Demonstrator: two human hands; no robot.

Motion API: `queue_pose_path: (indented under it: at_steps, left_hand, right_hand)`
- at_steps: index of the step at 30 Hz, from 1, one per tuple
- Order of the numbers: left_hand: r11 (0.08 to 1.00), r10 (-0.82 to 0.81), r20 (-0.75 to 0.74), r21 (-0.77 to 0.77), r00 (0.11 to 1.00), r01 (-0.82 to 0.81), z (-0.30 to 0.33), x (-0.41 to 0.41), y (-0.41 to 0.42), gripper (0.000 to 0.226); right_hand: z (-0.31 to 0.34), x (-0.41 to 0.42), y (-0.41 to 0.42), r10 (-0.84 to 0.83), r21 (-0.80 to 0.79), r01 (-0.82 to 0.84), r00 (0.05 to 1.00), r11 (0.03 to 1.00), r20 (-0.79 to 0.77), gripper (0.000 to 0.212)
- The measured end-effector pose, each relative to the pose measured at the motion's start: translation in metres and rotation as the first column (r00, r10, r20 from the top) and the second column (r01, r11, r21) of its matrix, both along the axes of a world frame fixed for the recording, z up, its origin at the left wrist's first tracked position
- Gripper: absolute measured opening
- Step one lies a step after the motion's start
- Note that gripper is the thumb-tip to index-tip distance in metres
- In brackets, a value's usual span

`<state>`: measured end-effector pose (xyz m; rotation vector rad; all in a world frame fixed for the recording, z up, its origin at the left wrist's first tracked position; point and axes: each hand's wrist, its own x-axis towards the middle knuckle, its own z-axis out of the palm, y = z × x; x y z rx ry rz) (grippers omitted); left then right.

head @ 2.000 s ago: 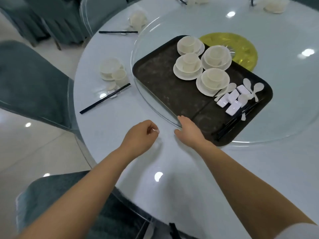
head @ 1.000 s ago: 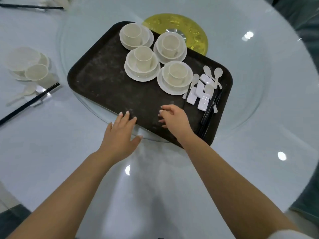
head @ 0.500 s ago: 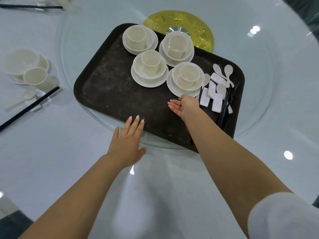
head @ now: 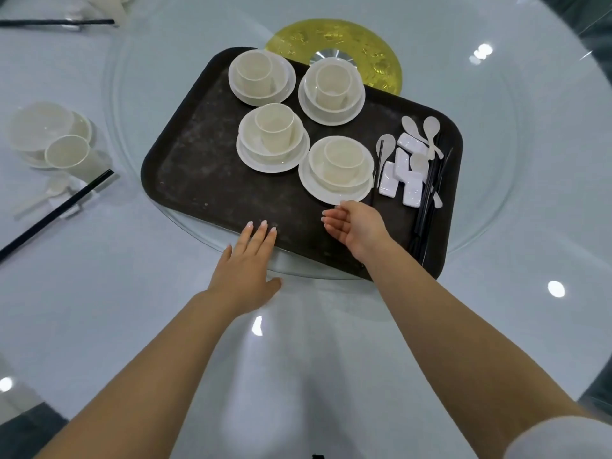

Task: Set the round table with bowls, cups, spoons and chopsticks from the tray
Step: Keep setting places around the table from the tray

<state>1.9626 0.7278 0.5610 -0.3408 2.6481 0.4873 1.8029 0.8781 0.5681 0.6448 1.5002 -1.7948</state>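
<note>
Head view: left hand (head: 246, 260) lies flat, fingers straight, on the near edge of the dark tray (head: 212, 180); right hand (head: 356, 226), relaxed and palm up, reaches just beneath the nearest of 4 stacked bowls (head: 337, 173).

On the dark tray (head: 205, 180), four sets of a cream cup upright in a bowl on a saucer, the nearest set (head: 339, 170) at the tray's middle, the other three (head: 273, 139) (head: 332, 91) (head: 261, 77) behind it. Right of these, white spoons (head: 430, 134), white rectangular rests (head: 412, 190) and black chopsticks (head: 427, 200) heaped loosely by the tray's right edge. On the worktop (head: 132, 309) to the left, one laid place: bowl (head: 39, 130), cup (head: 71, 157), spoon (head: 43, 193) and chopsticks (head: 56, 210) on a rest.
</note>
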Motion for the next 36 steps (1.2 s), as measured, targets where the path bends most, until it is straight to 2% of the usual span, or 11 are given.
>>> queue_pose_path:
  at_steps: [4, 6, 9, 11, 15, 18, 21, 24, 29, 36]
  left_hand:
    - [0.993, 0.069, -0.067, 0.102, 0.995, -0.062, 0.007, 0.0, -0.002, 0.078]
    - [0.953, 0.219, -0.129, 0.24, 0.967, -0.183, 0.01, 0.002, 0.001, 0.071]
    - [0.835, 0.457, -0.159, 0.414, 0.875, -0.361, 0.014, 0.009, 0.005, 0.064]
    - [0.715, 0.607, -0.133, 0.521, 0.783, -0.466, 0.019, 0.012, 0.004, 0.06]
    - [0.371, 0.85, 0.006, 0.703, 0.527, -0.607, 0.031, 0.024, -0.008, 0.047]
    - [0.136, 0.913, 0.145, 0.774, 0.381, -0.619, 0.037, 0.045, -0.021, 0.033]
    - [0.01, 0.937, 0.22, 0.759, 0.272, -0.651, 0.039, 0.078, -0.032, 0.047]
    - [-0.018, 0.939, 0.248, 0.727, 0.238, -0.686, 0.032, 0.116, -0.036, 0.056]
    - [0.002, 0.917, 0.298, 0.659, 0.264, -0.752, 0.014, 0.161, -0.033, 0.048]
    - [0.047, 0.881, 0.327, 0.659, 0.342, -0.751, 0.006, 0.18, -0.033, 0.041]
  right_hand:
    - [0.001, 0.022, 0.011, 0.085, -0.04, -0.085, 0.996, 0.996, -0.017, 0.019]
    - [0.003, 0.032, 0.015, 0.137, -0.051, -0.139, 0.99, 0.989, -0.036, 0.02]
    - [0.009, 0.043, 0.019, 0.211, -0.054, -0.216, 0.974, 0.975, -0.086, 0.02]
    - [0.015, 0.05, 0.019, 0.263, -0.083, -0.273, 0.958, 0.959, -0.115, 0.02]
    - [0.027, 0.071, 0.012, 0.422, -0.078, -0.438, 0.891, 0.895, -0.168, 0.021]
    - [0.028, 0.098, 0.003, 0.551, -0.048, -0.566, 0.817, 0.823, -0.169, 0.018]
    - [0.019, 0.13, -0.005, 0.641, -0.058, -0.652, 0.755, 0.756, -0.136, 0.015]
    - [0.007, 0.16, -0.012, 0.713, -0.012, -0.717, 0.695, 0.697, -0.092, 0.015]
    - [-0.011, 0.2, -0.02, 0.763, 0.101, -0.757, 0.645, 0.645, -0.042, 0.016]
    - [-0.023, 0.226, -0.026, 0.722, 0.307, -0.681, 0.691, 0.664, -0.028, 0.02]
